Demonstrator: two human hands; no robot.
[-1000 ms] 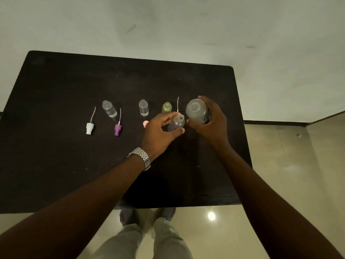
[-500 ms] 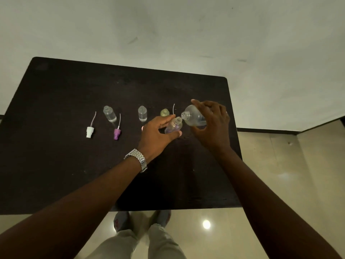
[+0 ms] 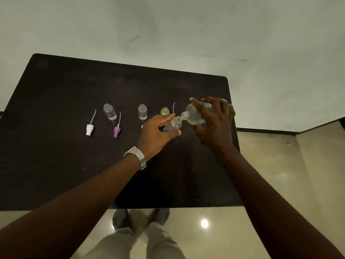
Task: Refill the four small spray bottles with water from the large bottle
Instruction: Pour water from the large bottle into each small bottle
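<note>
dark table (image 3: 56,165), glossy tiled floor (image 3: 280,212)

On the table (image 3: 56,165) in front of you, a row runs left to right: a spray cap (image 3: 89,129), a small bottle (image 3: 109,111) behind and just right of it, a second spray cap (image 3: 117,131), another small bottle (image 3: 142,112), then a third (image 3: 165,111). Right of these, your left hand (image 3: 155,136) holds a small bottle (image 3: 172,125), its mouth meeting the neck of the large bottle (image 3: 196,114) tilted in your right hand (image 3: 214,126).
</note>
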